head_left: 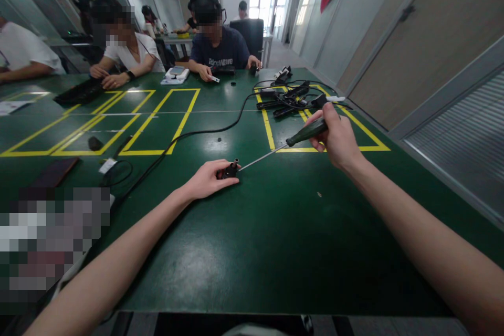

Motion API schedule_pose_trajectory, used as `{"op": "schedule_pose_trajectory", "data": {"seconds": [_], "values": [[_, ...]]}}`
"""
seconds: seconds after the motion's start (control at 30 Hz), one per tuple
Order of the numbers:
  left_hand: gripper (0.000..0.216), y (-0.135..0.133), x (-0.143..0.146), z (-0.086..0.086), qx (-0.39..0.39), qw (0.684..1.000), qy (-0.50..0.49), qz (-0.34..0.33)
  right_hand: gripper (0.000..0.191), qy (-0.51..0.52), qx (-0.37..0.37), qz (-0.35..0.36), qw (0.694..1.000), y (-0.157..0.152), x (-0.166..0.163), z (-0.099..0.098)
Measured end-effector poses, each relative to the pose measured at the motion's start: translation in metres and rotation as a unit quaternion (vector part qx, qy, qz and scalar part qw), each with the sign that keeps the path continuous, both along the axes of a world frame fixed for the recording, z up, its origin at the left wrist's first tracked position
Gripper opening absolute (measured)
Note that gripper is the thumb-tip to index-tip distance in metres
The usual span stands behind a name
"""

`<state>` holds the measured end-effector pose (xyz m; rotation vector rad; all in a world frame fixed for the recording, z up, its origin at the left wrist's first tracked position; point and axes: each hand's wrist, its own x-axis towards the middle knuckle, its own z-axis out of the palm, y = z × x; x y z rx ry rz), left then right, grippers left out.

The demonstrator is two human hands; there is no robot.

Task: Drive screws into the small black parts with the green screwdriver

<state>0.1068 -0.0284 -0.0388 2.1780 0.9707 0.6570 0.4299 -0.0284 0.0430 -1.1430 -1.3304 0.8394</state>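
Note:
My left hand [210,179] is closed around a small black part [228,171] near the middle of the green table [275,252]. A short round metal end sticks up from that part. In my right hand [339,136] is a screwdriver [309,131], gripped by its dark green handle. Its long thin shaft slants down to the left, and the tip meets or nearly meets the side of the black part; whether they touch I cannot tell.
A tangle of black parts and cables [289,98] lies at the back right within yellow tape. One black cable [189,134] runs across the table to the left. A dark flat object [57,172] lies at the left. Several people sit across the table.

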Motion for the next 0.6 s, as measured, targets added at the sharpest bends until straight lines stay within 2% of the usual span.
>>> {"op": "schedule_pose_trajectory", "data": {"seconds": [0.27, 0.4, 0.6], "values": [[0.046, 0.000, -0.001, -0.001, -0.005, 1.000, 0.001, 0.003, 0.031, -0.030, -0.051, 0.066, 0.996, 0.003, 0.015, 0.011], [0.047, 0.000, 0.000, -0.001, -0.002, 1.000, 0.007, 0.004, 0.036, -0.049, -0.069, 0.093, 0.992, 0.001, 0.020, 0.016], [0.045, 0.000, 0.000, 0.001, 0.004, 1.000, 0.019, 0.005, 0.050, -0.074, -0.060, 0.056, 0.994, -0.002, 0.015, 0.013]]}}
